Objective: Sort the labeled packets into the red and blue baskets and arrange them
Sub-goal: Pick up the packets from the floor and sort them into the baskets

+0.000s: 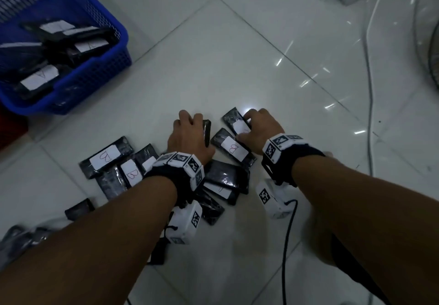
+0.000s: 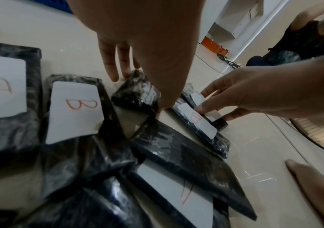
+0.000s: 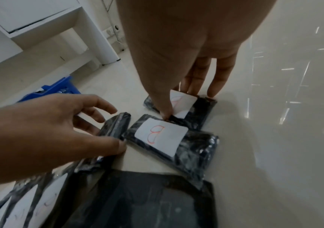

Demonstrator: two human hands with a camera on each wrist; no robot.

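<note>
My left hand (image 1: 190,136) grips a black packet (image 1: 207,132) that stands tipped up on its long edge on the floor (image 1: 237,67), thumb on its near side and fingers curled over the far side. My right hand (image 1: 260,129) is clamped on the farthest packet (image 1: 234,120), fingertips at its far edge and thumb pressing down on the near edge of its white label; the letter there is partly hidden by my thumb. Just beside it, nearer to me, lies a packet marked B (image 1: 231,148), flat with its label facing up. More black packets lie overlapping on the floor under and to the left of my left wrist, two of them showing a red B (image 1: 107,156). The blue basket (image 1: 99,67) sits well apart at the upper left, holding several packets with white labels, and a sliver of red shows at its lower left corner.
</note>
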